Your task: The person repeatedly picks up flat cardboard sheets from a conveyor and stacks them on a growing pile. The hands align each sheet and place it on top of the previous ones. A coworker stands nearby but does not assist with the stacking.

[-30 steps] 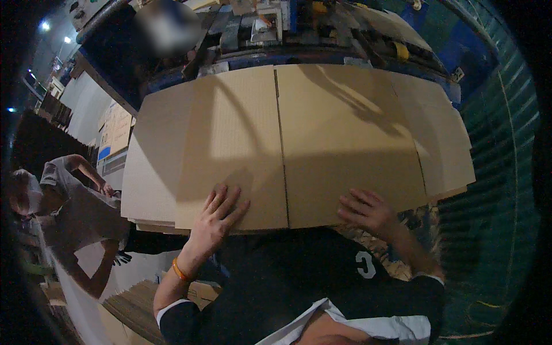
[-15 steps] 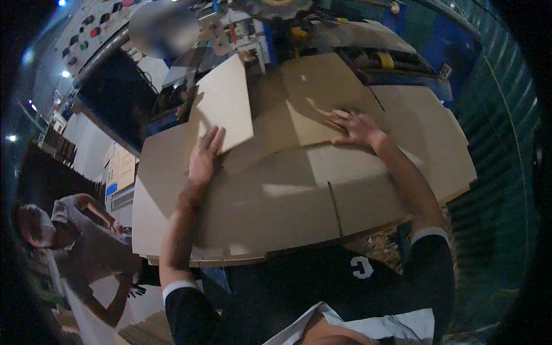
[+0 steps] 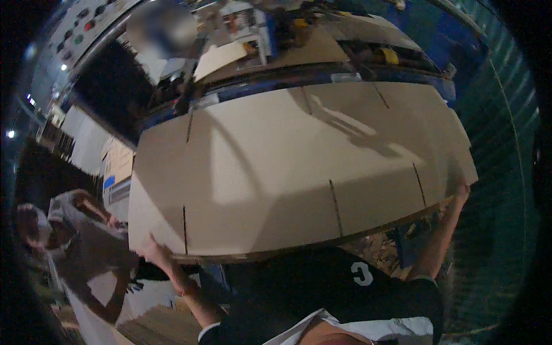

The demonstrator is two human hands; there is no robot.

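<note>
A wide tan cardboard sheet [image 3: 247, 167] with dark slots cut into its near and far edges lies in front of me, on top of what looks like a stack. My left hand [image 3: 158, 253] is at its near left corner, thumb side up over the edge, somewhat blurred. At the near right corner, my right hand [image 3: 462, 192] holds the edge, its fingers partly hidden. Beyond the far edge, another cardboard piece [image 3: 319, 49] lies in the machine [image 3: 270, 72], with a paler flap [image 3: 221, 59] standing out at its left.
A yellow-banded roller [image 3: 390, 56] sits at the far right of the machine. To the left, a person [image 3: 86, 247] in a grey shirt bends forward beside a printed carton [image 3: 118, 164]. Green corrugated sheeting [image 3: 506, 172] rises on the right. Scraps [image 3: 374, 244] lie below the near edge.
The upper cardboard piece has moved away from me into the machine, uncovering the slotted sheet. Both hands have drawn back and apart, from that piece to the near corners of this sheet.
</note>
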